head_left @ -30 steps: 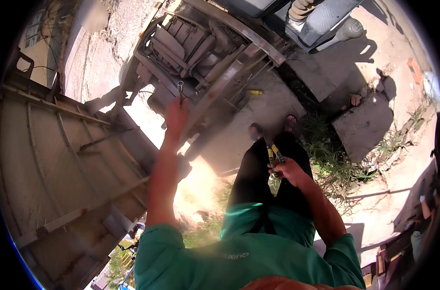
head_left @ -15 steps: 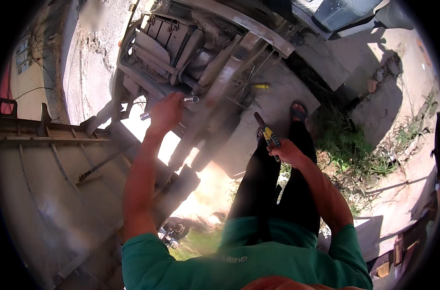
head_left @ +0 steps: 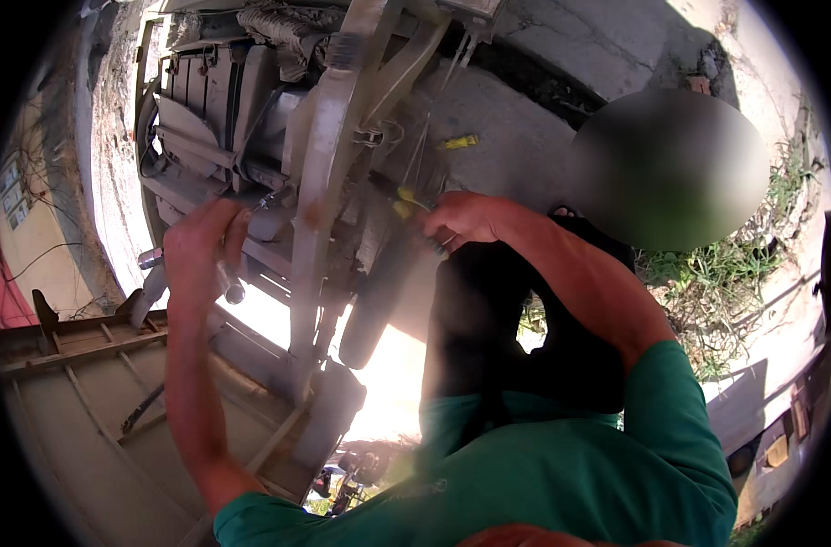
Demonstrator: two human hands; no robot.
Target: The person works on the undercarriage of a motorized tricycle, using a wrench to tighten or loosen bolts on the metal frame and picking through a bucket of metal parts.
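- Hold, in the left hand (head_left: 201, 239), a shiny metal wrench (head_left: 151, 258). See the fingers curled snugly around the middle, with one round end poking out to the left.
- See also a short metal tube (head_left: 230, 287) just under those fingers. Hard to tell if joined to the wrench or loose.
- Grip, in the right hand (head_left: 463, 217), the pliers (head_left: 404, 205) with yellow and dark grips. See that hand folded around the handles. Too blurry to tell how wide apart the tips are.
- Find the wrench over the dusty machine (head_left: 192, 118), left of the left edge of the metal beam (head_left: 320, 173).
- Find the pliers past the beam's right edge, over the left side of the concrete slab (head_left: 516, 128), with the dark tips pointing up and left.
- Probably best to hold both tools firmly, to stop a drop into the gaps of the machine.
- Perhaps wise to point the plier tips away from the legs, and to go slowly by the beam's hard edges.
- Count two hands, one wrench, one tube end, one pair of pliers.
- Count one beam close by, one slab under it, and one yellow tool (head_left: 459, 142) lying near the slab's left edge, apart from both hands.
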